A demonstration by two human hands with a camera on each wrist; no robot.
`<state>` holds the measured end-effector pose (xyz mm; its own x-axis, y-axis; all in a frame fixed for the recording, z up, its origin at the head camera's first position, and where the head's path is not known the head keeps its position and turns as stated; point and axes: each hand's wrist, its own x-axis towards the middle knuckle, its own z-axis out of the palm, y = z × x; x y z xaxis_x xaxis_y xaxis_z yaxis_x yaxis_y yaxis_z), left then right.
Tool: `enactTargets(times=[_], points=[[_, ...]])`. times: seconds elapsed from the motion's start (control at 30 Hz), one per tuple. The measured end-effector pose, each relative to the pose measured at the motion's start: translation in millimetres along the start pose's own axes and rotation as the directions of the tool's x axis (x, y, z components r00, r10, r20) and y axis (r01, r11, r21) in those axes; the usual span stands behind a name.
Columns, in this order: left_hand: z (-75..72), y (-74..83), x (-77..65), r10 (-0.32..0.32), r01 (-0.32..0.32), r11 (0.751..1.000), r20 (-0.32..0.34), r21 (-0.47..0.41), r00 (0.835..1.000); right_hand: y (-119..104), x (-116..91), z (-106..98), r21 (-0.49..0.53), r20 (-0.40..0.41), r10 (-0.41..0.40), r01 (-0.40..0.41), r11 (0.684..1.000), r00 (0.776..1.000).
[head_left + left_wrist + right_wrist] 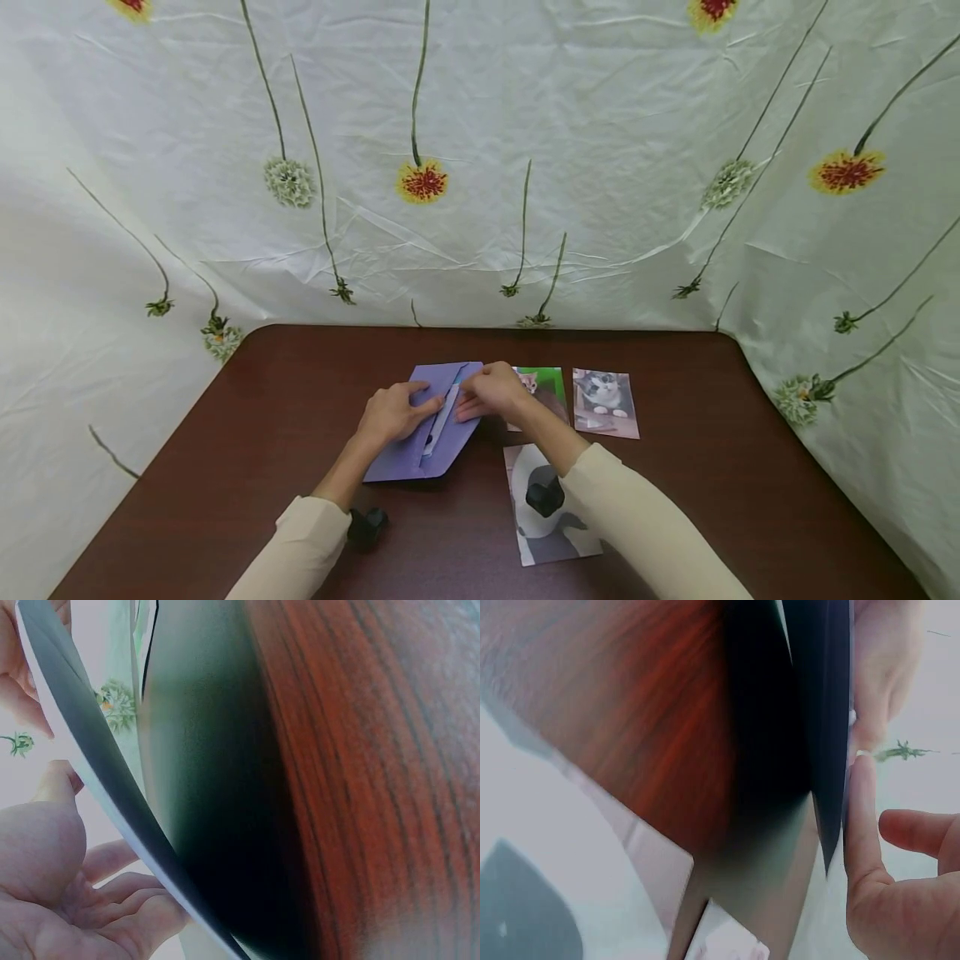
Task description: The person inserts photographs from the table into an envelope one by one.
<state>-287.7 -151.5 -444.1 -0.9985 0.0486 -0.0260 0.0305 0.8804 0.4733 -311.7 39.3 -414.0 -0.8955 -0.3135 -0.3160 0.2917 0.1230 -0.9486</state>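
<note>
A purple paper envelope (401, 457) lies slanted near the middle of the table. Through a long slit between its two edges shows a pale strip (441, 423) with a small dark spot at its lower end. My left hand (396, 412) rests on the envelope's left part, fingers spread and the thumb reaching to the slit. On the right part, my right hand (491, 392) presses near the slit's upper end with straight fingers. The right wrist view shows one finger (864, 817) flat along the envelope (821, 712), seen edge-on. In the left wrist view the envelope's edge (124, 802) crosses before the left hand (90, 900).
Right of the envelope lie a cat photo with a green background (551, 382), another cat photo (604, 400) and a larger grey-and-white picture (536, 525), partly under the right forearm. A flowered white cloth (480, 242) hangs behind the dark brown table (300, 367).
</note>
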Motion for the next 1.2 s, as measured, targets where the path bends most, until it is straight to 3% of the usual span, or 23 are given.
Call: enactTargets(times=[0.37,0.73,1.2], points=[[1.0,-1.7,1.3,0.018,-0.018,1.0,-0.012,-0.006,1.0,-13.1,-14.1,-39.5,-0.129,-0.066,-0.051,0.043,0.991,0.997],[0.1,-2.0,0.5,0.021,-0.021,1.0,-0.01,0.002,1.0,-24.8,-26.9,-80.8,-0.213,-0.156,-0.045,0.011,0.977,0.987],[0.4,-0.4,-1.4,0.014,-0.014,1.0,-0.008,-0.006,1.0,-34.4,-38.6,-135.0,-0.274,-0.189,-0.04,-0.014,0.961,0.981]])
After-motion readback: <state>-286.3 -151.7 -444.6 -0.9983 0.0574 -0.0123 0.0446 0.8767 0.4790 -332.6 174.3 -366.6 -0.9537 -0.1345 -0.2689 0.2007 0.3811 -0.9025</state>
